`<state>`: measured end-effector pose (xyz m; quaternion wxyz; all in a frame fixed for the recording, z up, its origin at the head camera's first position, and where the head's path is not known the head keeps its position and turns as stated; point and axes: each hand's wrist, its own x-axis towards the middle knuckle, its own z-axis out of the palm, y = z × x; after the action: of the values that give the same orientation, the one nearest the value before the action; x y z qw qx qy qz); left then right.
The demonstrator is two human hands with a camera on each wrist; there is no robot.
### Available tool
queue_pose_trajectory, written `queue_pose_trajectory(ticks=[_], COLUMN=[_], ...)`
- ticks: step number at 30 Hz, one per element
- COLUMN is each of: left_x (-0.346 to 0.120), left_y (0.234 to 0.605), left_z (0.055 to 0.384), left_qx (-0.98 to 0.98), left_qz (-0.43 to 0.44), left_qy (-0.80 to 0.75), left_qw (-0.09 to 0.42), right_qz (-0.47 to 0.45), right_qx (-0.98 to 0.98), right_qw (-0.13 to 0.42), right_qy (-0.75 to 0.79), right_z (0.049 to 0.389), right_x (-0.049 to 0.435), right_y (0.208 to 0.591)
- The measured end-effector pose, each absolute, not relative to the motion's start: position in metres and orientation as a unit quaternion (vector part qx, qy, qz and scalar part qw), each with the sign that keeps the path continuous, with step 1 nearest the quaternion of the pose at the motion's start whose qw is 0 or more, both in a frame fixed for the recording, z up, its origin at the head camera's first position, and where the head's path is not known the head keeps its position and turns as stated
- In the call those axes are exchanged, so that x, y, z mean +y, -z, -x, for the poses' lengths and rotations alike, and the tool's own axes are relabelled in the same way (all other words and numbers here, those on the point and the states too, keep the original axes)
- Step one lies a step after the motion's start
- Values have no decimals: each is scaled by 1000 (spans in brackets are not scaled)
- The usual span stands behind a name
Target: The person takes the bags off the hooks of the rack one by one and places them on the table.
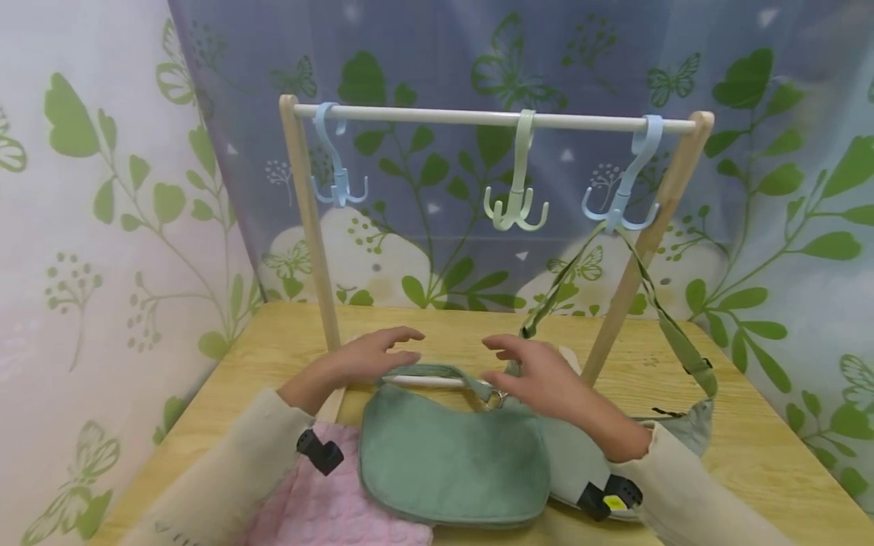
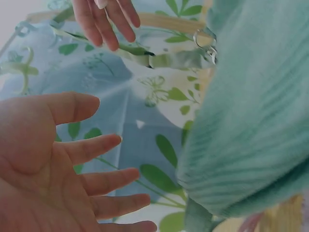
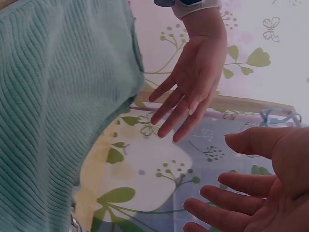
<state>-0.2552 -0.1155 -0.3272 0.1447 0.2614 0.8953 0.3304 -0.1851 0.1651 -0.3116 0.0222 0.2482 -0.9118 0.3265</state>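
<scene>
A green corduroy shoulder bag (image 1: pixel 451 462) lies toward the front of the table, its short strap (image 1: pixel 426 371) looped up at the far side. My left hand (image 1: pixel 372 355) hovers over the left end of that strap, fingers spread and holding nothing. Opposite it, my right hand (image 1: pixel 539 375) is held above the bag's right end, also with nothing in its grasp. Both palms face each other in the wrist views. Metal rings (image 2: pixel 210 53) join the strap to the bag. Partly behind the right forearm is a pale grey-green bag (image 1: pixel 576 455), its long strap (image 1: pixel 676 334) hanging from the right blue hook (image 1: pixel 620 201).
A wooden rack with a white rail (image 1: pixel 423 115) stands behind the bags. A left blue hook (image 1: pixel 339 182) and a pale green hook (image 1: pixel 517 205) also hang from it. Pink textured fabric (image 1: pixel 328 493) lies at front left. Leaf-patterned curtains (image 1: pixel 437 45) surround the table (image 1: pixel 273 356).
</scene>
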Motion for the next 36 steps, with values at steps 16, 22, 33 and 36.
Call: queue_pose_trajectory(ticks=[16,22,33,36], left_x=[-94,-82,-48,-41], left_y=[281,261,235,229], left_z=[227,218,209,207], left_qx=[875,870,857,855], left_qz=[-372,-389,-419,-426], left_qy=[-308,-301,-299,-297], left_qw=[41,24,14,4], right_qz=[-237,-231,-222,-220], right_qx=[-911,-914,-918,-919], right_qw=[68,87,133,145], right_qy=[-331,-323,-301,-294], right_z=[169,164,156,156], right_x=[180,186,200,204], right_y=[277,263,239,234])
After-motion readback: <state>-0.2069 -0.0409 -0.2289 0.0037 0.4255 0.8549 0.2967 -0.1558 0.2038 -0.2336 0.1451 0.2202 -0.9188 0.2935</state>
